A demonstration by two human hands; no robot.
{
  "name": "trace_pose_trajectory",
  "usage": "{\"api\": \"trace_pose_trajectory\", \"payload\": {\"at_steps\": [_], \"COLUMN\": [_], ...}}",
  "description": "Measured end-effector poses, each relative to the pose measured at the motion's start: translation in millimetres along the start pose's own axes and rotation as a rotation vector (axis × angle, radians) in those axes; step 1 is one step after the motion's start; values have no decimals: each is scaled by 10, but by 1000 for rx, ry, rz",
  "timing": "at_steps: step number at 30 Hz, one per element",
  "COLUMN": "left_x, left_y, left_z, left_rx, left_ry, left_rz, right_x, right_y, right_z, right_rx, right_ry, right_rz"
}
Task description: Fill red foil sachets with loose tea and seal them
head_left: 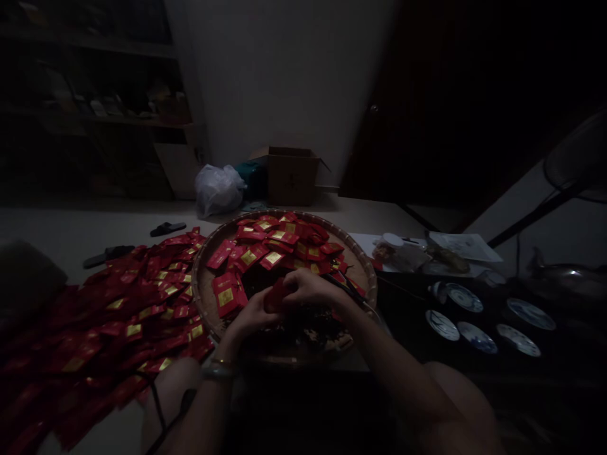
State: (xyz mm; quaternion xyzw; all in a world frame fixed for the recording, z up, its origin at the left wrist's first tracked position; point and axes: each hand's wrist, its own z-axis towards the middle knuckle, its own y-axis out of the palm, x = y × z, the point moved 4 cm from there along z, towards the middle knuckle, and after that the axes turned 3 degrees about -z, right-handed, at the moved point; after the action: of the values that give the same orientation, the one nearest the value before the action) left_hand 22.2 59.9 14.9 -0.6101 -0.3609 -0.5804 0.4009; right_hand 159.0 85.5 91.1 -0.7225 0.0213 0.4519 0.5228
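Note:
Over a round woven bamboo tray (205, 294), my left hand (253, 314) is closed on a red packet (277, 296). My right hand (310, 287) pinches the same packet at its upper right side. Several red packets with gold labels (253, 254) are heaped across the far half of the tray. Beneath my hands lies dark loose material (303, 328), too dim to name. Just right of my right hand, a thin dark tool (348, 289) rests over the packets; its kind I cannot make out.
A large pile of red packets (142, 309) covers the floor at left, near dark slippers (168, 229). Behind the tray stand a white plastic bag (218, 188) and an open cardboard box (293, 177). On the dark table at right are several patterned dishes (465, 297).

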Motion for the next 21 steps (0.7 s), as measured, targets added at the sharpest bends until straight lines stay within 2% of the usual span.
{"api": "trace_pose_trajectory", "payload": {"at_steps": [4, 6, 8, 10, 12, 13, 16, 19, 21], "left_x": [-2, 5, 15, 23, 29, 30, 22, 0, -7], "left_y": [-22, -36, -51, -66, -72, -73, -82, -88, -74], "left_z": [2, 1, 1, 4, 9, 11, 14, 10, 8], "left_rx": [15, 30, 57, 96, 121, 128, 157, 182, 164], "left_ry": [-1, 17, 47, 82, 124, 144, 179, 174, 174], "left_rz": [10, 14, 34, 53, 65, 74, 144, 218, 262], "right_x": [-44, -45, -32, -42, -111, -164, -329, -405, -407], "right_y": [-182, -313, -449, -549, -556, -519, -321, -142, -49], "right_z": [-70, -125, -190, -263, -324, -340, -314, -214, -146], "right_rx": [-52, -18, 102, 284, 409, 422, 291, 85, -62], "right_ry": [-19, -19, -6, -9, -65, -109, -156, 10, 146], "right_rz": [29, 39, -4, -121, -242, -290, -442, -617, -652]}}
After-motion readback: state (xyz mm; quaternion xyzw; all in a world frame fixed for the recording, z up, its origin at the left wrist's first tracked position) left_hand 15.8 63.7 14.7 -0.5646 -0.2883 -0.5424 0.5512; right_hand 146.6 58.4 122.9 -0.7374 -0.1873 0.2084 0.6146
